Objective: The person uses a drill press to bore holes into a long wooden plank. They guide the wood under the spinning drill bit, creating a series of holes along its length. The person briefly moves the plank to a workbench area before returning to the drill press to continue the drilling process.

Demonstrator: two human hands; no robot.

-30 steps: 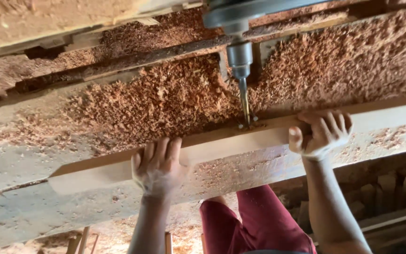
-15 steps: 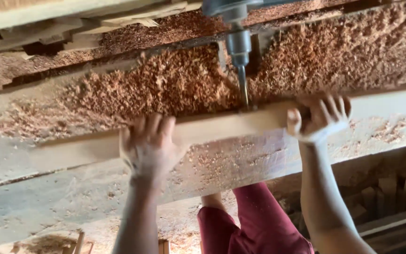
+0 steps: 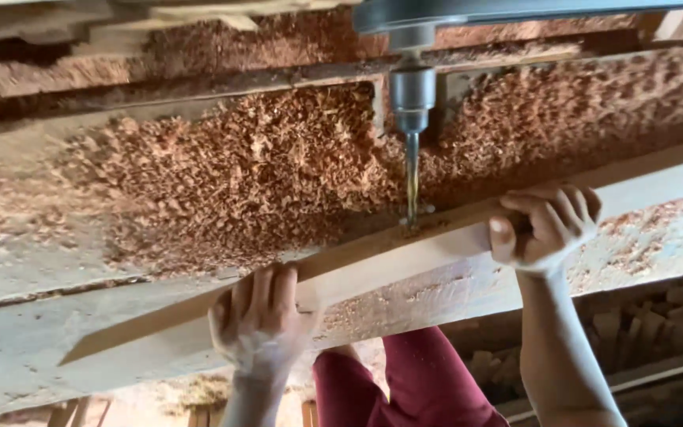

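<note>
A long pale wooden bar (image 3: pixel 405 253) lies slantwise across a worn, pale bench (image 3: pixel 57 348), its right end higher in the frame than its left. The left hand (image 3: pixel 261 324) rests on the bar's near edge toward its left part, fingers laid flat over the top face and pressing down; it is not wrapped round the wood. The right hand (image 3: pixel 547 225) closes over the bar near its right part, fingers curled across the top and thumb at the near side, so the bar is gripped. Between the two hands a twist bit (image 3: pixel 412 178) stands upright, its tip touching the bar's top face, where a small ring of chips sits round it. Above the bit is a grey chuck (image 3: pixel 412 99), hanging from a grey machine head (image 3: pixel 515 12) at the top edge.

Behind the bar a thick heap of reddish shavings (image 3: pixel 247 174) covers the bench and banks against a dark rail (image 3: pixel 199 87); a thinner scatter lies on the bench at right. No package, label or sign shows, and no container. Below the bench edge, dark red trousers (image 3: pixel 413 379) show between the forearms. At lower right, what appear to be stacked wood pieces (image 3: pixel 642 324) lie in shadow, too dim to tell for sure.
</note>
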